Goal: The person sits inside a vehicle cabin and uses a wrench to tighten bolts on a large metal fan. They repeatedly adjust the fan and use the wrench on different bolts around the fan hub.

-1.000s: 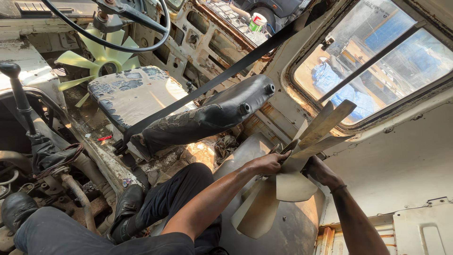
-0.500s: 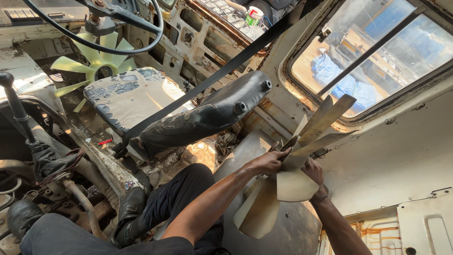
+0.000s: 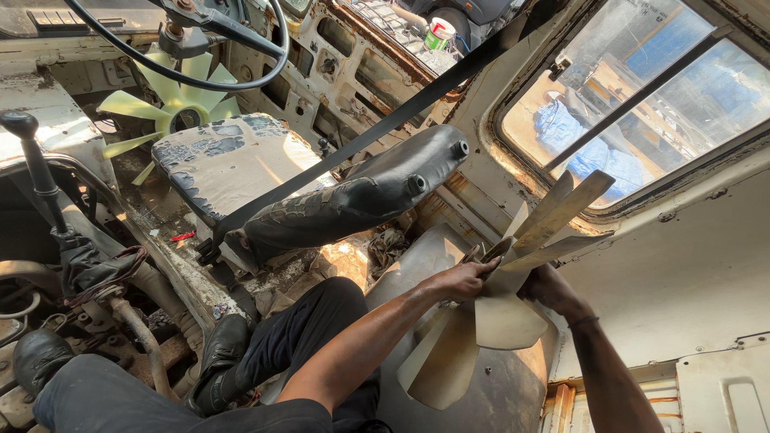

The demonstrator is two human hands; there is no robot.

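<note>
I am inside a stripped vehicle cab. Both hands hold a beige plastic fan (image 3: 509, 317) with several broad blades, against the cab wall under the side window. My left hand (image 3: 464, 281) grips the fan at its hub from the left, fingers closed. My right hand (image 3: 552, 290) holds it from the right, partly hidden behind a blade. The blades fan upward toward the window and downward over a grey metal panel (image 3: 513, 389).
A worn seat (image 3: 233, 164) with a black backrest (image 3: 353, 200) and a seat belt (image 3: 377, 128) sits left of the fan. A pale green fan (image 3: 164, 108) lies under the steering wheel (image 3: 192, 48). A gear lever (image 3: 36, 168) stands at left. My legs and boots (image 3: 216, 353) rest below.
The view has shifted slightly. My hands stay on the beige fan, which sits a little lower against the wall; the right wrist has turned inward.
</note>
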